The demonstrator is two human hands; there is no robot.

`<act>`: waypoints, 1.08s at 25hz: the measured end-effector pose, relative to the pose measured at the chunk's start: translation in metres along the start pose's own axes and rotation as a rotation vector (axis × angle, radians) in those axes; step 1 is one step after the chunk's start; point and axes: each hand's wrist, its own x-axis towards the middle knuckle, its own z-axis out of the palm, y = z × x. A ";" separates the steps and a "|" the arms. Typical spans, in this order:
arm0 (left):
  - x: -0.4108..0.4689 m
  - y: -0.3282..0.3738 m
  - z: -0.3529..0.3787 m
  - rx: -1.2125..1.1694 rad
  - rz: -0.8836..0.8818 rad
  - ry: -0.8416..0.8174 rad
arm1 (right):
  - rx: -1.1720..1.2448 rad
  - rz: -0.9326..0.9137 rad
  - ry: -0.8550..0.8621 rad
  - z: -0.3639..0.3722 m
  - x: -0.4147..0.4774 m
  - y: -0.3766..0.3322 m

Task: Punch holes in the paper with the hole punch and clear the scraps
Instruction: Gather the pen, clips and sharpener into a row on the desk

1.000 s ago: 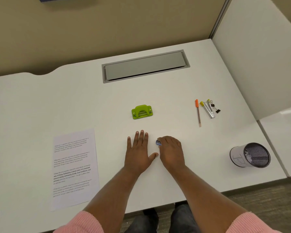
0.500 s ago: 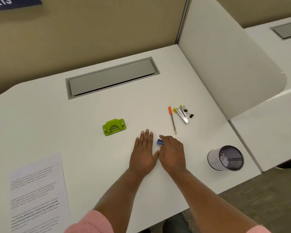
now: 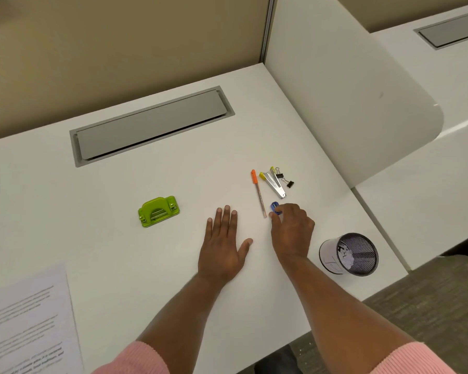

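A green hole punch [image 3: 158, 211] sits on the white desk [image 3: 119, 252], left of my hands. A printed sheet of paper [image 3: 27, 325] lies at the desk's near left corner, partly cut off by the frame. My left hand [image 3: 223, 247] rests flat on the desk, palm down, fingers apart, holding nothing. My right hand [image 3: 291, 230] is to its right, fingertips pinching a small blue object [image 3: 274, 207] beside the pen's tip. What the blue object is cannot be told.
An orange-capped pen [image 3: 257, 191], metal clips with yellow ends [image 3: 274, 183] and two black binder clips [image 3: 285, 179] lie beyond my right hand. A mesh cup [image 3: 349, 253] holding paper scraps stands near the right edge. A grey cable hatch [image 3: 152, 125] is at the back; a white divider panel [image 3: 349, 90] rises on the right.
My right hand has carried the small blue object to the right, away from my left hand, toward the pen and clips. The view has swung rightward; my left hand stays flat.
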 end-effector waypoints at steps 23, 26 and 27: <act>-0.097 -0.033 -0.102 0.078 -0.127 0.005 | -0.157 -0.419 -0.269 -0.061 -0.106 -0.069; -0.134 -0.049 -0.109 0.109 -0.187 0.000 | -0.185 -0.480 -0.332 -0.062 -0.127 -0.083; -0.148 -0.055 -0.112 0.118 -0.215 0.001 | -0.189 -0.502 -0.355 -0.062 -0.134 -0.090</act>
